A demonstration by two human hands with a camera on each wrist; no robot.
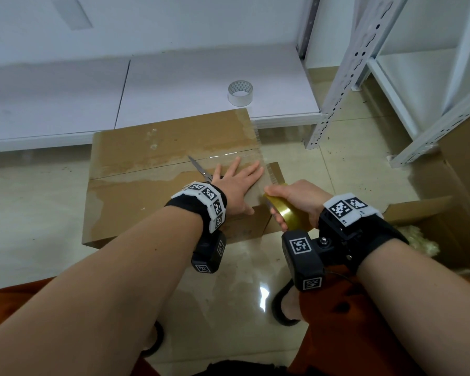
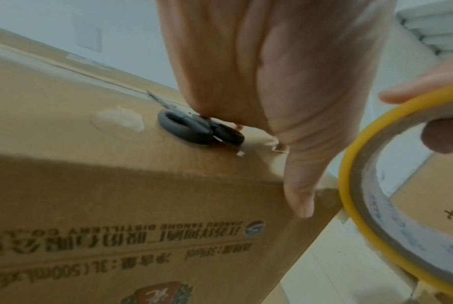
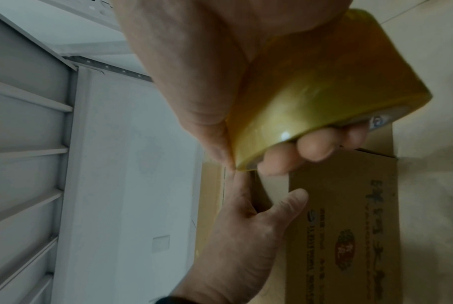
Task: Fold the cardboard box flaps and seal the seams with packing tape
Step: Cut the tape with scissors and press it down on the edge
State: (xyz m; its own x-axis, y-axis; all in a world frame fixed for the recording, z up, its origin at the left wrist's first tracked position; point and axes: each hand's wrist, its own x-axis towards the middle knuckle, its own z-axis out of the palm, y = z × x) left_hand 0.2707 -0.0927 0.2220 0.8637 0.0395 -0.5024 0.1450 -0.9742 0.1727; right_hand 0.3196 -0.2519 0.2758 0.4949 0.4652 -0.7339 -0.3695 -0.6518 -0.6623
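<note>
I have the cardboard box (image 1: 158,183) on the tiled floor (image 1: 228,267) in front of me, its top flaps folded shut and meeting along a centre seam that already carries a clear strip of tape. My left hand (image 1: 235,183) lies flat on the lid near the right edge, fingers straight and spread, pressing the flap and the tape down; its thumb hangs over the near edge of the box in the left wrist view. My right hand (image 1: 296,203) is wrapped around the yellow tape roll (image 1: 288,213), thumb on the outer face and fingers curled through the core, holding it just off the box's right edge. A short run of clear tape stretches from the roll up to the lid beside my left fingertips. By my reading I am in the sealing step, carrying a strip over the right-hand edge. The next move calls for keeping the strip taut, bringing the roll down the side wall, smoothing the tape on, then cutting it. The scissors (image 1: 201,169) lie on the lid touching my left hand, so I would have to free a hand to take them. A second, clear tape roll (image 1: 240,93) stands on the white board (image 1: 174,90) behind the box, well apart from the work.
</note>
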